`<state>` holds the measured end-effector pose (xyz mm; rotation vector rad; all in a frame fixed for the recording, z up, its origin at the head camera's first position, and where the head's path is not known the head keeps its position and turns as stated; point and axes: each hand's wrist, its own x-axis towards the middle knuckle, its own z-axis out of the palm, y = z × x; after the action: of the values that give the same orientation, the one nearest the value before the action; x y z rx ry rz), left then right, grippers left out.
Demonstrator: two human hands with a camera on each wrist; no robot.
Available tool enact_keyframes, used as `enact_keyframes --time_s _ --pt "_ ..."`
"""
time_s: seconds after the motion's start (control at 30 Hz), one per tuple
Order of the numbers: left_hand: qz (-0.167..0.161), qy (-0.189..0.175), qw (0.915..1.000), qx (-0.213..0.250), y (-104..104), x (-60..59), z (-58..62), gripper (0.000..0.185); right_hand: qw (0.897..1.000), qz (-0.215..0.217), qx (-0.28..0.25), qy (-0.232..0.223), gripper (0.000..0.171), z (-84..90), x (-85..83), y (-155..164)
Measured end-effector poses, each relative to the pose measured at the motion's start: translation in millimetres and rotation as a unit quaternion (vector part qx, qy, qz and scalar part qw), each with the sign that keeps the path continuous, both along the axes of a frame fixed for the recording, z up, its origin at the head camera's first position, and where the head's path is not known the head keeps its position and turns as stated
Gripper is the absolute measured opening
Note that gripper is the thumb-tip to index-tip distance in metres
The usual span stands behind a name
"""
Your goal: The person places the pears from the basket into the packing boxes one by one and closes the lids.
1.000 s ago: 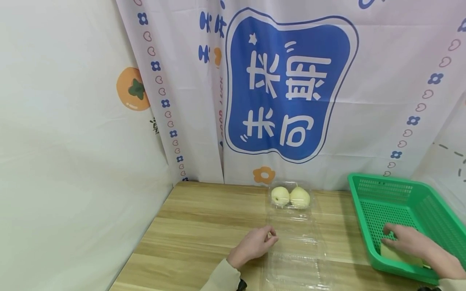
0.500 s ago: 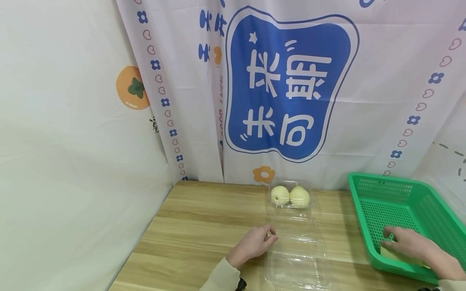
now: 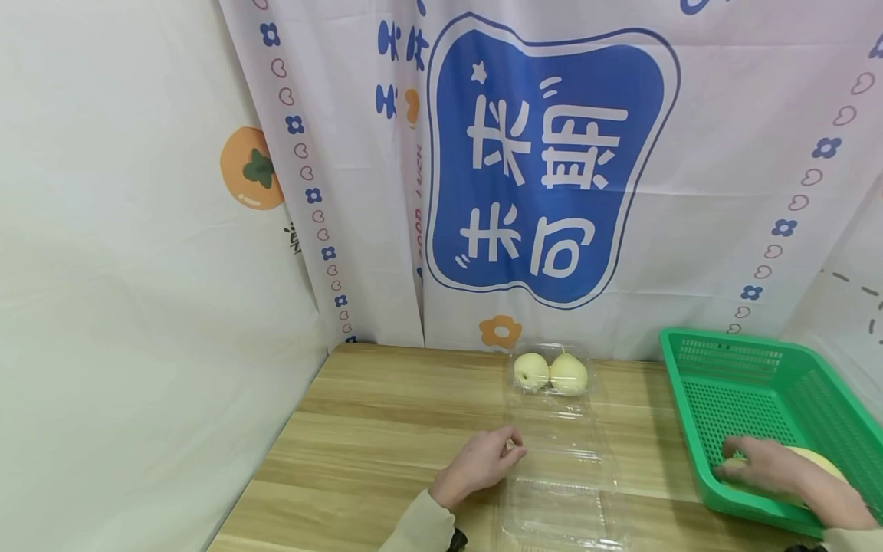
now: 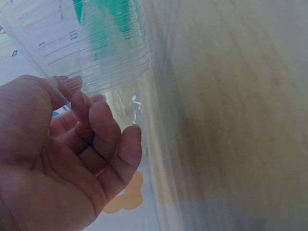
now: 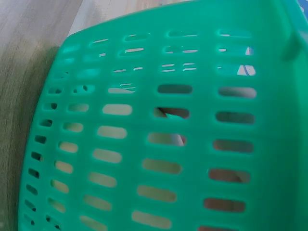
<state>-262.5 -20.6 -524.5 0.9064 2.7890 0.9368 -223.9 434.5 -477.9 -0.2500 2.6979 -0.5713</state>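
Observation:
A clear plastic clamshell box (image 3: 559, 468) lies open on the wooden table (image 3: 386, 414). Two pale yellow pears (image 3: 550, 373) sit side by side in its far end. My left hand (image 3: 509, 449) pinches the box's left edge with curled fingers. In the left wrist view the left hand (image 4: 77, 103) holds that thin edge of the clear box (image 4: 101, 48) between thumb and fingers. My right hand (image 3: 734, 462) is inside the green basket (image 3: 724, 339), its fingers curled over a third pale pear (image 3: 817, 462). The right wrist view shows only the green basket wall (image 5: 159, 144).
The slotted green basket stands at the table's right edge. A printed curtain (image 3: 552, 161) hangs right behind the table, and a white cloth wall (image 3: 138, 307) closes the left side. Bare wood (image 3: 359, 460) lies left of the clear box.
My right hand has shifted slightly nearer inside the basket, and the pear beneath it now shows as a round shape by the hand. The left hand has stayed put on the box edge.

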Motion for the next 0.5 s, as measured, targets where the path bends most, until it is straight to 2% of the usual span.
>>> enact_keyframes --time_s 0.27,0.5 --pt "-0.003 -0.011 0.9999 0.007 -0.2 -0.4 0.3 0.020 0.999 0.021 0.024 0.015 0.035 -6.7 -0.8 -0.9" --pt "-0.001 0.000 1.0000 0.003 -0.2 1.0 0.1 0.020 0.999 0.043 0.022 0.014 0.032 -11.5 -2.1 0.9"
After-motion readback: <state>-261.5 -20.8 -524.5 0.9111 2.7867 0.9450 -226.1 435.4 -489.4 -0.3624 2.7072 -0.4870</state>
